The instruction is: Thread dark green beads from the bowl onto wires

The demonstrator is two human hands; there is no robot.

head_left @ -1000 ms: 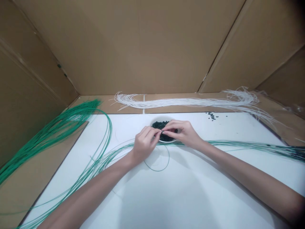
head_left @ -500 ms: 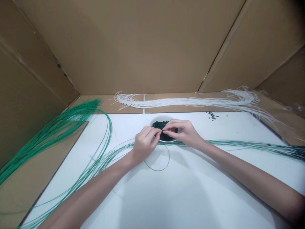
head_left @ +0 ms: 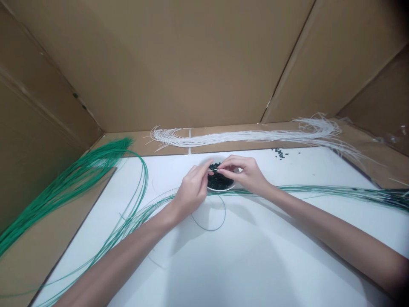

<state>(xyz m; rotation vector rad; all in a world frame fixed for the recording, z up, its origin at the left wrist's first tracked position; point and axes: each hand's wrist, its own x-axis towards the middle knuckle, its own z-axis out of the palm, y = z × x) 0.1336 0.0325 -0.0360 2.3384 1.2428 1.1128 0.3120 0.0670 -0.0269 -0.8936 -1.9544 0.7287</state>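
Observation:
A white bowl (head_left: 220,189) filled with small black pieces (head_left: 220,181) stands on the white board (head_left: 204,264). Over its right rim, my right hand (head_left: 247,172) pinches the end of a thin, pale strand (head_left: 213,170). My left hand (head_left: 192,187) is at the bowl's left side, its thumb and fingertips round the strand's other side; whether it also grips a black piece is too small to tell. Green strands (head_left: 153,204) run across the board beneath both arms, and one thin loop (head_left: 225,213) curves below the bowl.
A thick green bundle (head_left: 73,183) lies at the left. White strands (head_left: 239,136) stretch along the back. Loose black pieces (head_left: 280,154) are scattered at the back right. Dark-tipped strands (head_left: 383,196) reach the right edge. Cardboard walls (head_left: 179,64) surround the board.
My left fingers have lifted and loosened a little, and my fingertips are farther apart. More of the pale strand shows between them. The whole view has shifted slightly.

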